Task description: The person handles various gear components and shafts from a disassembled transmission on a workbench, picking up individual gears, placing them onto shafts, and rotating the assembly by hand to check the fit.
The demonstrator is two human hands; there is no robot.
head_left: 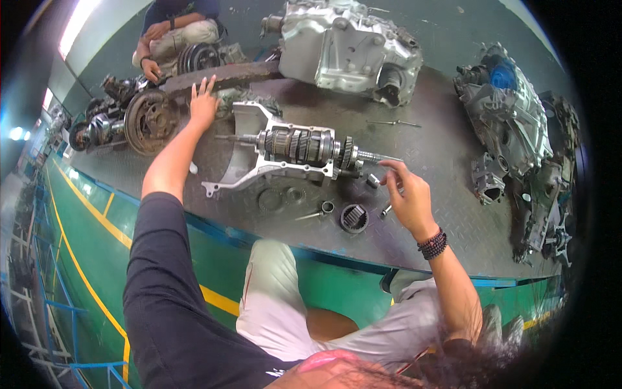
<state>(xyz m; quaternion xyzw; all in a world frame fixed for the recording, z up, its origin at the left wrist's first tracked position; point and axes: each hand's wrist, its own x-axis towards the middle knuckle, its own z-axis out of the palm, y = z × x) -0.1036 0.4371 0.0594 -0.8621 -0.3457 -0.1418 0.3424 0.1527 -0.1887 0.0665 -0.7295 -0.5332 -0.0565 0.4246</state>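
Gear shaft (298,146) lies in metal housing (250,120) between our left hand (203,107), fingers spread, and our right hand (411,198), fingers half-curled at its end.

A workshop had a green floor (103,259) and a metal workbench (444,129).
Yellow lines (97,295) crossed the floor, and blue rails (97,365) stood at lower left. A wall (116,55), pale above and darker below, rose at upper left beside a bright strip of light (78,26).

The worktop (447,214) has moderate light and soft shadows. Beyond its left end, a white strip light (78,27) is glaring. On its near side, yellow floor lines (220,301) appear curved and close hair (414,375) is blurred.
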